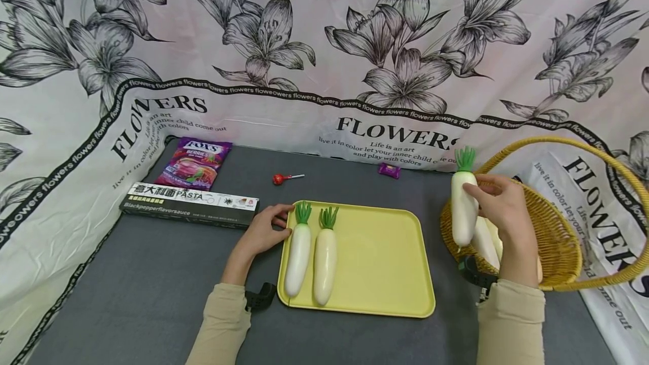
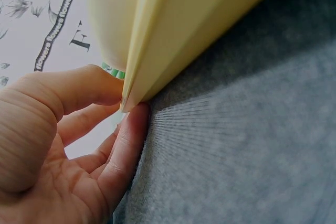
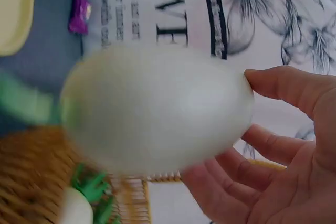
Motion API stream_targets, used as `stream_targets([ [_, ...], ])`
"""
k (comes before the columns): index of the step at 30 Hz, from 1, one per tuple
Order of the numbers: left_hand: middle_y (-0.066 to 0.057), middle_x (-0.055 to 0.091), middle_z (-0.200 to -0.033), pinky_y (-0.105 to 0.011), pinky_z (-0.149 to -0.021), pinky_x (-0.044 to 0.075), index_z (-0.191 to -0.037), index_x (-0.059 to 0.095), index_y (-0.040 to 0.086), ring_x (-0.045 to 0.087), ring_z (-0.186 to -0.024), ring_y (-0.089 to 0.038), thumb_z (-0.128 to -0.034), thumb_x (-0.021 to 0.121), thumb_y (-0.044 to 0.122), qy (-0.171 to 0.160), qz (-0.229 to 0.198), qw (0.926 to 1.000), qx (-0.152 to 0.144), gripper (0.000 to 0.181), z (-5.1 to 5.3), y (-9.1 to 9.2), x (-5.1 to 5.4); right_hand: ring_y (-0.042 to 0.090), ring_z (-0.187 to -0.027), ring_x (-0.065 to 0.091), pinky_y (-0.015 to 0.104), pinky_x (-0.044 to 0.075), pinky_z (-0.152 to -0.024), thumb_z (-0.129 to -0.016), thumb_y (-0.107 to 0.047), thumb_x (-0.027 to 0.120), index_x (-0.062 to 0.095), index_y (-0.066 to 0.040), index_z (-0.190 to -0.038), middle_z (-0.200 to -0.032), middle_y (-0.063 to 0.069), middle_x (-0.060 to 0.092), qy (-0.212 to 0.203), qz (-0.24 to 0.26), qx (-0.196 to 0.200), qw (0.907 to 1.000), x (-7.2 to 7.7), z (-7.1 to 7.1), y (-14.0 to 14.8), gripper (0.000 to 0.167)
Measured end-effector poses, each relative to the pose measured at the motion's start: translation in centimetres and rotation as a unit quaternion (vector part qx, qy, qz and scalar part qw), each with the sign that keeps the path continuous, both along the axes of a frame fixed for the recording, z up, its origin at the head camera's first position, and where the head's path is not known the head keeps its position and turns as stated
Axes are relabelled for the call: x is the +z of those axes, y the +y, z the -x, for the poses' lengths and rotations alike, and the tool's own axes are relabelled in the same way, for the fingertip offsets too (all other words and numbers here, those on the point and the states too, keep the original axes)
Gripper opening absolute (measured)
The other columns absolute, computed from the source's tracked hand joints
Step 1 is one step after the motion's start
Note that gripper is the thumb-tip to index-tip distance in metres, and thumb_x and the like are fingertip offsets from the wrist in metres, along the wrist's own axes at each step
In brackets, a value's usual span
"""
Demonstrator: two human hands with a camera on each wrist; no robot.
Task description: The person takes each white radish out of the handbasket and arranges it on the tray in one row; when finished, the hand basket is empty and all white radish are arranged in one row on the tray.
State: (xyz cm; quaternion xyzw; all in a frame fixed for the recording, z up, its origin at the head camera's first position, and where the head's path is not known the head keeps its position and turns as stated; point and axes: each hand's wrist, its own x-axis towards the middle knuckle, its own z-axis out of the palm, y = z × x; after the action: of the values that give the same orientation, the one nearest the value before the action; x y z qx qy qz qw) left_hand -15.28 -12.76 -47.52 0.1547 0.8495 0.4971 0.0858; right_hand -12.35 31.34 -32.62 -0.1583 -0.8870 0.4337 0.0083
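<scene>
A white radish (image 1: 463, 207) with a green top is held upright in my right hand (image 1: 499, 201), over the left rim of the wicker basket (image 1: 563, 246). In the right wrist view the thumb and fingers grip that radish (image 3: 157, 108), whose leaf end is blurred. My left hand (image 1: 266, 230) pinches the left rim of the yellow tray (image 1: 380, 263); the left wrist view shows thumb and fingers at the tray's edge (image 2: 173, 40). Two more white radishes lie side by side on the tray, the left radish (image 1: 298, 258) and the right radish (image 1: 325, 266). Further radishes (image 1: 485, 246) sit in the basket, partly hidden by my right hand.
Behind the tray lie a red lollipop (image 1: 279, 179) and a purple wrapped candy (image 1: 389, 170). A pasta box (image 1: 190, 205) and a purple Fox's bag (image 1: 195, 163) are at the back left. The basket's tall handle (image 1: 608, 156) arches on the right. A flower-printed cloth (image 1: 304, 123) borders the grey table.
</scene>
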Motion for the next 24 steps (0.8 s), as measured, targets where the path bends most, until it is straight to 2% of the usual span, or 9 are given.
stream_targets([
  [6, -0.017, 0.059, -0.108, -0.043, -0.084, 0.054, -0.135, 0.057, -0.001, 0.065, -0.094, -0.029, -0.0835, 0.068, -0.001, 0.002, -0.001, 1.0, -0.001, 0.052, 0.0, 0.0, 0.1, 0.002, -0.078, 0.057, 0.028, 0.058, -0.067, -0.098, -0.036, 0.059, 0.043, 0.001, -0.147, -0.126, 0.024, 0.051, -0.008, 0.042, 0.001, 0.9991, -1.8, 0.1, -2.5, 0.064],
  [13, -0.017, 0.059, -0.108, -0.043, -0.084, 0.054, -0.135, 0.057, 0.0, 0.065, -0.094, -0.029, -0.0836, 0.068, -0.002, 0.0, -0.003, 1.0, 0.001, 0.052, -0.1, 0.0, 0.1, 0.004, -0.082, 0.059, 0.027, 0.059, -0.07, -0.099, -0.034, 0.058, 0.043, 0.001, -0.146, -0.125, 0.026, 0.053, -0.022, 0.085, 0.006, 0.9961, -3.9, -0.2, -4.8, 0.061],
  [18, -0.016, 0.059, -0.108, -0.043, -0.085, 0.054, -0.135, 0.057, 0.0, 0.064, -0.094, -0.029, -0.0838, 0.068, -0.002, -0.005, -0.001, 1.0, 0.003, 0.052, -0.2, 0.0, 0.1, 0.008, -0.081, 0.061, 0.03, 0.059, -0.071, -0.098, -0.034, 0.059, 0.043, -0.002, -0.147, -0.118, 0.022, 0.056, -0.023, 0.102, 0.0, 0.9945, -5.2, -0.6, -6.2, 0.06],
  [24, -0.016, 0.058, -0.108, -0.044, -0.085, 0.053, -0.135, 0.058, 0.0, 0.064, -0.094, -0.029, -0.0833, 0.068, -0.002, -0.004, 0.0, 1.0, 0.004, 0.053, -0.1, 0.1, 0.0, 0.01, -0.082, 0.063, 0.031, 0.059, -0.071, -0.098, -0.031, 0.061, 0.043, -0.001, -0.146, -0.113, 0.019, 0.058, -0.024, 0.147, 0.003, 0.9889, -6.7, -1.1, -7.7, 0.059],
])
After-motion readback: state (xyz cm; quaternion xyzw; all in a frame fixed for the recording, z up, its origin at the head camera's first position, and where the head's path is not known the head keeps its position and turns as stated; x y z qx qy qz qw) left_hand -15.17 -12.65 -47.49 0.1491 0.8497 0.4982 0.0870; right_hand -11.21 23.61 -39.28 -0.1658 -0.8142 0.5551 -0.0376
